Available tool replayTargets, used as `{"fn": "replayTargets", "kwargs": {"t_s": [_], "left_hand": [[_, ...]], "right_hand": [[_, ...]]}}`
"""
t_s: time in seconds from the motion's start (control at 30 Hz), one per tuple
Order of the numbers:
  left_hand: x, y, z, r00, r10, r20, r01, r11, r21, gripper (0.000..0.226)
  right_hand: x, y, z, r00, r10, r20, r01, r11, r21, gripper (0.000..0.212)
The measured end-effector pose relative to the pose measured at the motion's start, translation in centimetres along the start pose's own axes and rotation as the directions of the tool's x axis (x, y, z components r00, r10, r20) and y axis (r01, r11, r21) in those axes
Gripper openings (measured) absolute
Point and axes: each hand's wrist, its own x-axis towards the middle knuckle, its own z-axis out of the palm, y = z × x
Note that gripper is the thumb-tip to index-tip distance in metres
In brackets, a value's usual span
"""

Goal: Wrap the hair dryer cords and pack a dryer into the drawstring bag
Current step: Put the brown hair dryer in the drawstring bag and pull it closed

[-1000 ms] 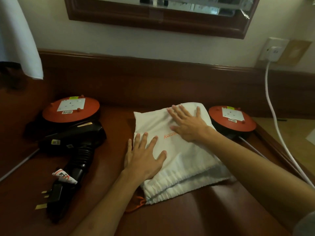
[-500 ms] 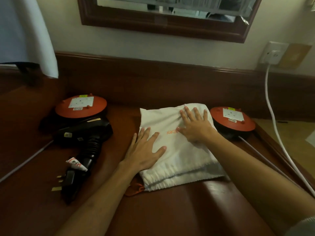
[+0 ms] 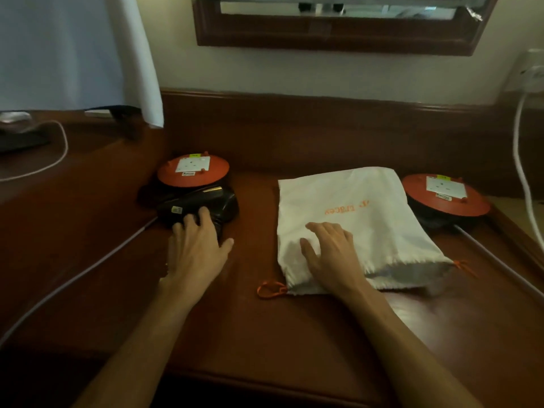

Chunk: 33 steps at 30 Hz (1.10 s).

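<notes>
The black hair dryer (image 3: 203, 203) is lying on the counter (image 3: 265, 334), just in front of a round orange reel (image 3: 192, 171). The left hand (image 3: 197, 248) is laid over it with the fingers spread; a real hold cannot be seen yet. The white drawstring bag (image 3: 382, 219) is lying flat to the right, and it is pressed down by the right hand (image 3: 332, 254), whose fingers are loose and flat. The mouth of the bag is turned to the near side, with an orange string (image 3: 269, 290) poking out. To do this step well, the dryer should be gripped firmly by its handle. The bag's mouth should be held wide open, so nothing gets caught.
</notes>
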Motion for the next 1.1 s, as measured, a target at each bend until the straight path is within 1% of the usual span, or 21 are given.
{"fn": "replayTargets", "kwargs": {"t_s": [0.03, 0.07, 0.13, 0.23, 0.3, 0.33, 0.4, 0.47, 0.5, 0.57, 0.6, 0.63, 0.67, 0.7, 0.77, 0.8, 0.83, 0.9, 0.97, 1.03, 1.1], "left_hand": [[0.1, -0.4, 0.1, 1.000, -0.019, 0.022, 0.018, 1.000, 0.023, 0.080], [0.3, -0.6, 0.1, 1.000, -0.014, 0.011, 0.014, 1.000, 0.007, 0.076], [0.2, -0.6, 0.1, 0.999, 0.022, -0.048, -0.025, 0.998, -0.065, 0.068], [-0.3, -0.4, -0.1, 0.995, 0.065, -0.072, -0.075, 0.986, -0.151, 0.062], [-0.8, 0.2, -0.5, 0.988, 0.111, -0.111, -0.134, 0.964, -0.229, 0.056], [-1.1, 0.7, -0.8, 0.981, 0.133, -0.141, -0.166, 0.950, -0.265, 0.053], [-2.0, 2.3, -1.7, 0.963, 0.174, -0.204, -0.235, 0.915, -0.328, 0.052], [-3.3, 4.5, -2.7, 0.933, 0.239, -0.268, -0.332, 0.858, -0.391, 0.054], [-4.1, 5.8, -3.2, 0.912, 0.281, -0.299, -0.389, 0.823, -0.414, 0.054], [-5.4, 8.1, -3.4, 0.863, 0.378, -0.334, -0.497, 0.754, -0.430, 0.056], [-5.9, 9.2, -3.4, 0.839, 0.424, -0.341, -0.541, 0.719, -0.436, 0.057], [-6.3, 10.1, -3.4, 0.818, 0.460, -0.346, -0.575, 0.682, -0.452, 0.059], [-6.5, 11.0, -3.5, 0.799, 0.493, -0.346, -0.602, 0.639, -0.479, 0.061], [-6.6, 11.6, -3.7, 0.781, 0.531, -0.329, -0.619, 0.593, -0.514, 0.062], [-6.7, 12.6, -3.9, 0.751, 0.617, -0.235, -0.609, 0.510, -0.607, 0.062], [-6.7, 12.9, -3.7, 0.732, 0.654, -0.191, -0.604, 0.495, -0.624, 0.057], [-6.8, 13.3, -3.2, 0.718, 0.673, -0.176, -0.616, 0.498, -0.611, 0.051], [-7.0, 13.7, -1.4, 0.718, 0.680, -0.148, -0.643, 0.567, -0.515, 0.037], [-6.8, 13.8, 1.0, 0.743, 0.669, -0.005, -0.626, 0.693, -0.358, 0.034], [-6.3, 13.6, 3.1, 0.761, 0.637, 0.124, -0.607, 0.767, -0.207, 0.033], [-5.7, 13.6, 3.9, 0.784, 0.603, 0.146, -0.572, 0.794, -0.209, 0.028]], "right_hand": [[0.0, 0.2, 0.1, 1.000, 0.011, -0.013, -0.010, 0.999, 0.034, 0.036], [0.0, 0.3, 0.1, 0.999, 0.027, -0.019, -0.026, 0.997, 0.072, 0.033], [-0.2, 0.4, -0.1, 0.998, 0.040, -0.048, -0.034, 0.992, 0.121, 0.028], [-0.8, 0.1, -0.3, 0.992, 0.018, -0.129, 0.003, 0.987, 0.163, 0.022], [-1.3, -0.5, -0.8, 0.989, 0.042, -0.139, -0.001, 0.958, 0.286, 0.021], [-1.6, -0.8, -1.1, 0.992, 0.069, -0.104, -0.025, 0.927, 0.374, 0.023], [-2.4, -1.8, -2.0, 0.995, 0.090, 0.034, -0.093, 0.811, 0.578, 0.032], [-3.1, -3.1, -3.2, 0.985, 0.062, 0.159, -0.163, 0.611, 0.774, 0.037], [-3.4, -3.8, -4.0, 0.980, 0.041, 0.193, -0.188, 0.501, 0.845, 0.036], [-3.6, -4.6, -5.5, 0.981, 0.024, 0.194, -0.193, 0.275, 0.942, 0.041], [-3.7, -4.8, -6.3, 0.984, 0.048, 0.174, -0.180, 0.177, 0.968, 0.045], [-3.9, -4.5, -7.0, 0.985, 0.093, 0.147, -0.158, 0.118, 0.980, 0.046], [-4.1, -4.1, -7.8, 0.984, 0.135, 0.115, -0.128, 0.089, 0.988, 0.044], [-4.2, -3.3, -8.5, 0.982, 0.173, 0.083, -0.097, 0.075, 0.992, 0.040], [-4.7, -1.5, -10.0, 0.973, 0.225, 0.051, -0.061, 0.035, 0.998, 0.033], [-4.8, -0.4, -10.8, 0.969, 0.243, 0.045, -0.057, 0.039, 0.998, 0.030], [-5.1, 0.8, -11.6, 0.964, 0.265, 0.039, -0.060, 0.073, 0.996, 0.030], [-5.6, 3.0, -12.9, 0.946, 0.322, 0.039, -0.093, 0.155, 0.984, 0.038], [-6.4, 5.2, -13.5, 0.929, 0.367, 0.035, -0.119, 0.208, 0.971, 0.046], [-7.3, 6.8, -14.0, 0.936, 0.353, 0.019, -0.113, 0.247, 0.962, 0.045], [-8.3, 7.7, -14.7, 0.949, 0.313, 0.023, -0.107, 0.254, 0.961, 0.047]]}}
